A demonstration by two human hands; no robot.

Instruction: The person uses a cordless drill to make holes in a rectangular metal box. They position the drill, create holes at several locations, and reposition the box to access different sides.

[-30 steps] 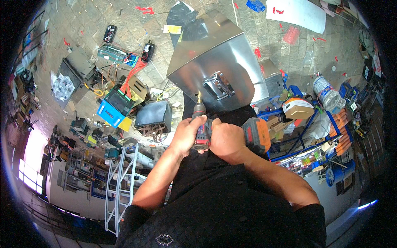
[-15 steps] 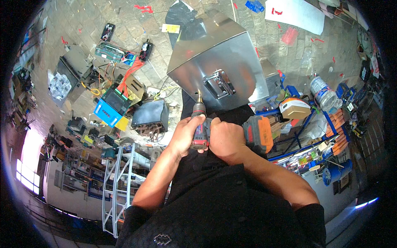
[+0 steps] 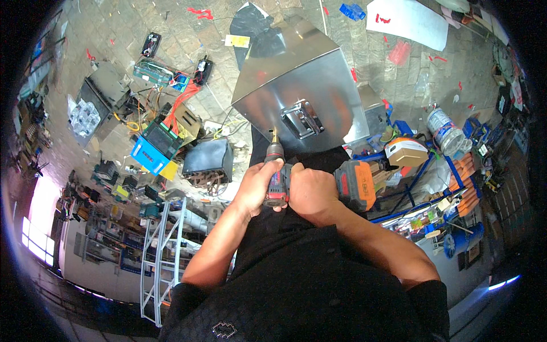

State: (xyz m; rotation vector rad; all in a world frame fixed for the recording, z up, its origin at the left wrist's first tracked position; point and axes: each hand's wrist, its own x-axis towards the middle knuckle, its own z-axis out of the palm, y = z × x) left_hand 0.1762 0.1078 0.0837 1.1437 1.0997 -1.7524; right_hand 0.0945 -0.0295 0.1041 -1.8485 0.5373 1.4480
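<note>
A cordless drill (image 3: 277, 191) lies between my hands, held sideways. My right hand (image 3: 313, 191) is wrapped around its grip, with the orange and black battery (image 3: 363, 185) sticking out on the far right. My left hand (image 3: 253, 185) closes around the drill's body just behind the chuck (image 3: 274, 151). From the chuck a gold-coloured bit (image 3: 276, 135) points at the front face of a shiny metal box (image 3: 336, 80), its tip at or very near the surface. Beside the tip is a small dark hole (image 3: 270, 131). A recessed metal latch handle (image 3: 303, 118) sits right of it.
Left of the box are a blue-cased device (image 3: 149, 155), a dark metal box (image 3: 208, 161) and loose wires. A metal ladder (image 3: 162, 256) stands lower left. On the right are a blue metal frame (image 3: 413, 205), a cardboard box (image 3: 407, 154) and a paint bucket (image 3: 444, 132).
</note>
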